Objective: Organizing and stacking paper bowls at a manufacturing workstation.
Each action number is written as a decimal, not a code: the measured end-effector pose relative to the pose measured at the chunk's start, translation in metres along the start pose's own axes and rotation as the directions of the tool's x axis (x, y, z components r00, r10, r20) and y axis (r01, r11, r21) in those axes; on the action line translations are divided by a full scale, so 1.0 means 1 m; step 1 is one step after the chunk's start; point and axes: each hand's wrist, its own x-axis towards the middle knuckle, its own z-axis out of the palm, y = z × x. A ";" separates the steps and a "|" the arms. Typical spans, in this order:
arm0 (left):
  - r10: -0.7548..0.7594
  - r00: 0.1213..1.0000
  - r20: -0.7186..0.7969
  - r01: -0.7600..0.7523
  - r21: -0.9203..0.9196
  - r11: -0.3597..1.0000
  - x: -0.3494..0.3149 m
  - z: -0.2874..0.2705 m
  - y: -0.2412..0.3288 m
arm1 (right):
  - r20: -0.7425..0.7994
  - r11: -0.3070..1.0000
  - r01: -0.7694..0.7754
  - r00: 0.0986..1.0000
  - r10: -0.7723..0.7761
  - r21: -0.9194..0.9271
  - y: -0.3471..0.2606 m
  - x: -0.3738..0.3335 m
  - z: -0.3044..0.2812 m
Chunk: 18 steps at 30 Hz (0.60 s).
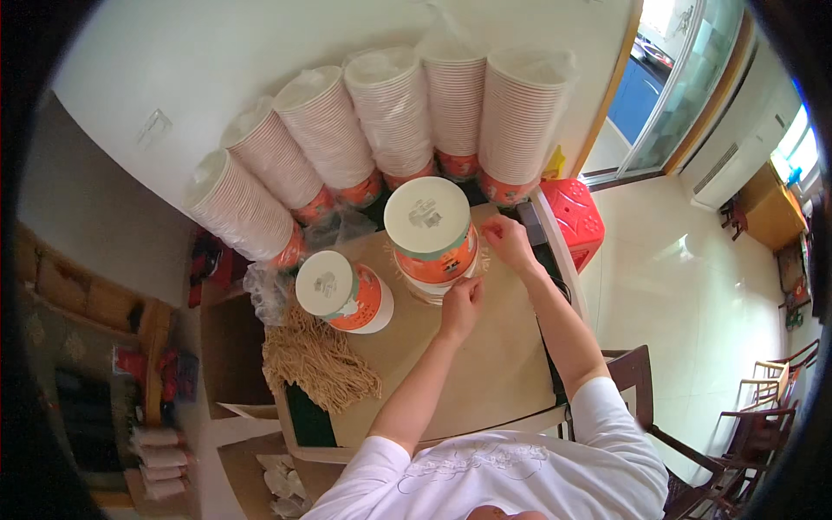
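Note:
An orange, green and white paper bucket (438,260) stands upside down near the middle of the table, its pale base facing up. Tan cord-like strands show around its lower rim. My left hand (463,305) is closed at the bucket's near side, low by the rim. At the bucket's right side my right hand (508,241) is closed too, fingertips pinched. What either hand pinches is too small to make out. Another upside-down paper bucket (371,299) stands to the left, apart from my hands. Beside it a heap of tan cords (316,360) spills over the table's left side.
Several tall stacks of paper buckets in clear plastic (390,108) line the table's back edge against the wall. Cardboard (485,368) covers the tabletop (312,425). A red plastic stool (574,224) stands off the right corner, a wooden chair (637,381) near my right elbow.

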 end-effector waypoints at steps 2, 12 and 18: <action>-0.404 0.881 0.247 0.472 -0.395 0.788 -0.016 -0.011 0.005 | -0.305 0.996 -0.019 0.951 0.047 0.093 -0.025 -0.008 0.002; -0.486 0.720 -0.494 0.433 -0.228 0.872 -0.138 -0.138 -0.164 | 0.359 0.852 -0.251 0.930 0.080 0.459 -0.102 -0.114 0.131; -0.586 0.611 -0.532 0.414 -0.416 0.810 -0.082 -0.205 -0.175 | 0.457 -0.113 -0.445 0.836 0.303 0.889 -0.004 -0.079 0.271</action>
